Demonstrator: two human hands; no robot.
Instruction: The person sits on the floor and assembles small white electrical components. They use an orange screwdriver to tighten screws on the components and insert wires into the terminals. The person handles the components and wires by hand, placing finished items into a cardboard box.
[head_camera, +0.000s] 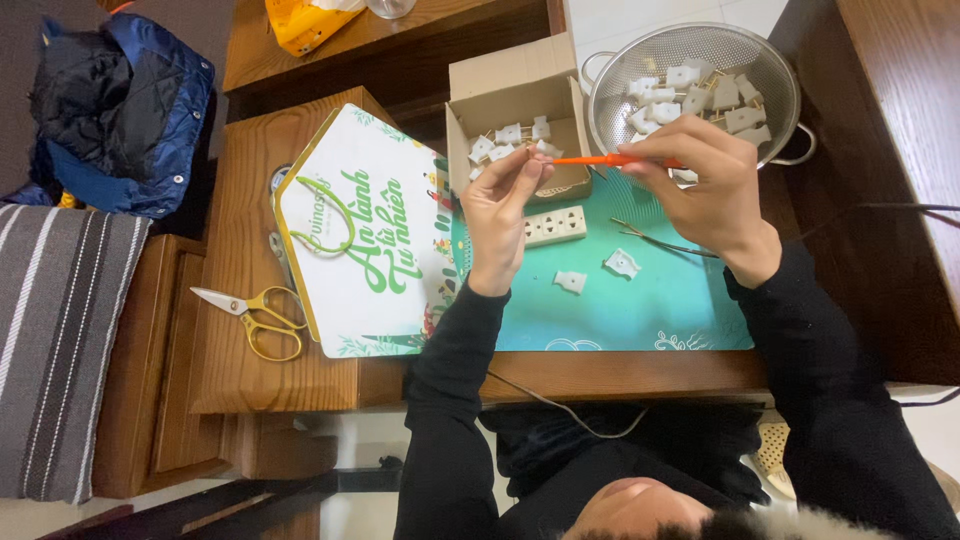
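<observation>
A brown wooden table (640, 372) is seen under even light, flanked by a lower wooden cabinet (180, 350) and a dark wooden surface (900, 150) at the right. A shelf of the same wood (400, 40) is set beyond the table, and pale floor tiles (650, 15) are visible past it. A grey striped cushion (60, 350) is placed at the left, with a blue jacket (120, 110) laid beside it.

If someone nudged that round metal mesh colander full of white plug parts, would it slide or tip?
The round metal mesh colander looks light, so it would probably slide easily on the wood. Its bowl shape might rock, and the loose white plastic plug parts would likely shift and rattle.
</observation>
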